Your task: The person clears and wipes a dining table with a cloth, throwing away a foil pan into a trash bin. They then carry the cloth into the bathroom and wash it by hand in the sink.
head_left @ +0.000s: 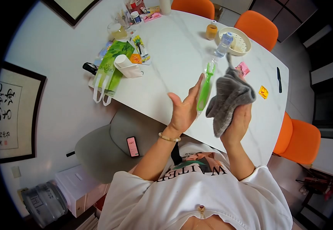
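Note:
My right hand is closed round a crumpled grey cloth, raised over the white table. My left hand has its thumb spread and its fingers stretched out, with the palm turned toward the cloth. Right beside those fingers is a bright green fork-like tool in clear wrapping; whether the fingers touch it cannot be made out. Behind the cloth a pink packet is partly covered. A clear bottle stands farther back.
At the left are a green paper bag, a white roll and small packages. A round tray and amber bottle stand at the back. To the right lie a yellow packet and black knife-like item. Orange chairs surround the table.

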{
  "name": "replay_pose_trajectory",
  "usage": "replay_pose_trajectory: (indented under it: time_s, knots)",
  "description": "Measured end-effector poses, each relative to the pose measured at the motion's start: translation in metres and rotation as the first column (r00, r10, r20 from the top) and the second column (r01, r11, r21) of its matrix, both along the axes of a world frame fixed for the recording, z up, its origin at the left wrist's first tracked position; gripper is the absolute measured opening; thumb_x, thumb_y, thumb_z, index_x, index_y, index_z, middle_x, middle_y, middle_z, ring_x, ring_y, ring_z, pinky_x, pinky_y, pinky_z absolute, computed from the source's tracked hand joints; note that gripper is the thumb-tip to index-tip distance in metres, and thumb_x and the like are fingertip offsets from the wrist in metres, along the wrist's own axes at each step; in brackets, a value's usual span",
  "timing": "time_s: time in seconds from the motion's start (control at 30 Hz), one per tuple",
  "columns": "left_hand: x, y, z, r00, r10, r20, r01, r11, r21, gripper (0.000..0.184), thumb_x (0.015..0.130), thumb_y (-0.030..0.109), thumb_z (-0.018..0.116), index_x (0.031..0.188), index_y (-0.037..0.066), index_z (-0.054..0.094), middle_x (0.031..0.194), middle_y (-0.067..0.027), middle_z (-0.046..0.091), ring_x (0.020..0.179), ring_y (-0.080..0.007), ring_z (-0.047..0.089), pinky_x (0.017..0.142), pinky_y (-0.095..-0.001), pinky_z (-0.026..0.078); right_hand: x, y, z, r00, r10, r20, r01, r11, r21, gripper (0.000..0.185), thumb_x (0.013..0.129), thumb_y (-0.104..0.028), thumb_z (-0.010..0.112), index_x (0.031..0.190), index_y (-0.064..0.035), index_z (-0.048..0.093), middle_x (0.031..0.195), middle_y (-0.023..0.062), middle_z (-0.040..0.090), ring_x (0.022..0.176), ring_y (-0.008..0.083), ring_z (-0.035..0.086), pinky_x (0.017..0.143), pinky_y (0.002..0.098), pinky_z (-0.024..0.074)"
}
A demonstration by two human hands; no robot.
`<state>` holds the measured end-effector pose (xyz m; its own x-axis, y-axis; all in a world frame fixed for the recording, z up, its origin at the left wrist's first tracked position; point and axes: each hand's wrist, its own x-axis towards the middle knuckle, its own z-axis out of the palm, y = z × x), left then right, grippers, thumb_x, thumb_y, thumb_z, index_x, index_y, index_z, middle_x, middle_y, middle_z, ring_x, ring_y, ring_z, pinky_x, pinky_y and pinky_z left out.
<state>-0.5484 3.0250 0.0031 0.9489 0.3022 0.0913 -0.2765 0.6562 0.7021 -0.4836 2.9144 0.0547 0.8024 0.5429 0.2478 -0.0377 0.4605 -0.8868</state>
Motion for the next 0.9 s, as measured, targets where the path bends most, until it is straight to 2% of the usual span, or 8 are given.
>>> replay_pose_trajectory:
  time_s: [0.07, 0.13, 0.23, 0.33, 0.4, 0.47, 0.7, 0.9]
  knots:
    - [-0.004, -0.005, -0.010, 0.992, 0.049, -0.117, -0.021, 0.974, 0.227, 0.104, 0.070, 0.083, 0.021, 0.145, 0.012, 0.010, 0.140, -0.0011, 0.020, 0.134, -0.0167, 0.011, 0.110, -0.0368, 0.007, -0.005, 0.004, -0.003, 0.972, 0.045, 0.230, -0.024, 0.995, -0.095, 0.059, 0.094, -0.045, 0.036, 0.133, -0.0004, 0.035, 0.129, 0.0120, 0.043, 0.113, 0.0198, 0.045, 0.096, 0.0318, 0.0347]
    - [-0.004, -0.012, -0.021, 0.978, 0.157, -0.139, -0.101, 0.934, 0.344, 0.075, 0.089, 0.058, 0.034, 0.143, 0.010, 0.015, 0.135, -0.0042, 0.028, 0.131, -0.0166, 0.021, 0.107, -0.0333, 0.020, -0.013, 0.016, -0.009, 0.931, 0.110, 0.347, -0.051, 0.984, -0.173, 0.048, 0.093, -0.035, 0.044, 0.128, -0.0008, 0.042, 0.124, 0.0140, 0.047, 0.110, 0.0193, 0.047, 0.095, 0.0324, 0.0358]
    - [0.004, -0.020, -0.031, 0.988, 0.139, -0.074, -0.147, 0.981, -0.124, 0.053, 0.096, 0.032, 0.038, 0.141, 0.008, 0.022, 0.120, -0.0046, 0.040, 0.120, -0.0160, 0.036, 0.099, -0.0296, 0.033, -0.021, 0.031, -0.020, 0.947, 0.100, 0.305, -0.040, 0.980, -0.197, 0.039, 0.089, -0.020, 0.051, 0.123, -0.0005, 0.047, 0.114, 0.0135, 0.054, 0.103, 0.0180, 0.052, 0.091, 0.0308, 0.0395]
    - [0.015, -0.012, -0.048, 0.775, 0.544, -0.321, -0.371, 0.803, 0.466, 0.048, 0.095, 0.028, 0.042, 0.137, 0.008, 0.033, 0.114, -0.0148, 0.037, 0.106, -0.0225, 0.036, 0.091, -0.0346, 0.033, -0.020, 0.035, -0.031, 0.989, 0.034, 0.145, 0.001, 0.972, -0.236, 0.034, 0.085, -0.008, 0.053, 0.118, 0.0006, 0.050, 0.104, 0.0117, 0.059, 0.094, 0.0165, 0.056, 0.085, 0.0286, 0.0429]
    - [0.018, -0.004, -0.063, 0.716, 0.642, -0.273, -0.365, 0.678, 0.638, 0.051, 0.092, 0.028, 0.047, 0.137, 0.007, 0.034, 0.114, -0.0177, 0.035, 0.107, -0.0264, 0.033, 0.092, -0.0364, 0.032, -0.017, 0.034, -0.037, 0.992, -0.054, 0.114, 0.088, 0.943, -0.320, 0.030, 0.084, -0.005, 0.055, 0.112, 0.0030, 0.053, 0.097, 0.0106, 0.062, 0.090, 0.0155, 0.057, 0.081, 0.0275, 0.0443]
    - [0.016, -0.008, -0.062, 0.534, 0.845, 0.031, -0.243, 0.118, 0.963, 0.071, 0.077, 0.030, 0.065, 0.135, 0.003, 0.034, 0.115, -0.0222, 0.032, 0.107, -0.0352, 0.031, 0.093, -0.0425, 0.028, -0.011, 0.032, -0.043, 0.993, -0.067, 0.095, 0.096, 0.935, -0.341, 0.029, 0.083, -0.005, 0.056, 0.111, 0.0035, 0.054, 0.096, 0.0105, 0.062, 0.088, 0.0153, 0.057, 0.080, 0.0272, 0.0445]
    - [0.011, -0.005, -0.038, 0.455, 0.880, 0.137, -0.128, -0.087, 0.988, 0.092, 0.061, 0.036, 0.077, 0.134, -0.001, 0.034, 0.115, -0.0203, 0.031, 0.105, -0.0349, 0.032, 0.091, -0.0448, 0.027, 0.000, 0.018, -0.050, 0.984, -0.047, 0.170, 0.124, 0.870, -0.477, 0.026, 0.084, -0.010, 0.059, 0.105, 0.0041, 0.057, 0.083, 0.0104, 0.064, 0.075, 0.0128, 0.058, 0.068, 0.0259, 0.0463]
    - [0.009, -0.006, -0.026, 0.482, 0.869, 0.111, -0.069, -0.089, 0.994, 0.100, 0.055, 0.037, 0.080, 0.134, -0.002, 0.033, 0.116, -0.0194, 0.030, 0.106, -0.0352, 0.032, 0.090, -0.0464, 0.028, 0.007, 0.006, -0.049, 0.973, 0.007, 0.229, 0.121, 0.834, -0.538, 0.025, 0.084, -0.015, 0.061, 0.100, 0.0039, 0.058, 0.070, 0.0088, 0.063, 0.060, 0.0115, 0.056, 0.056, 0.0248, 0.0455]
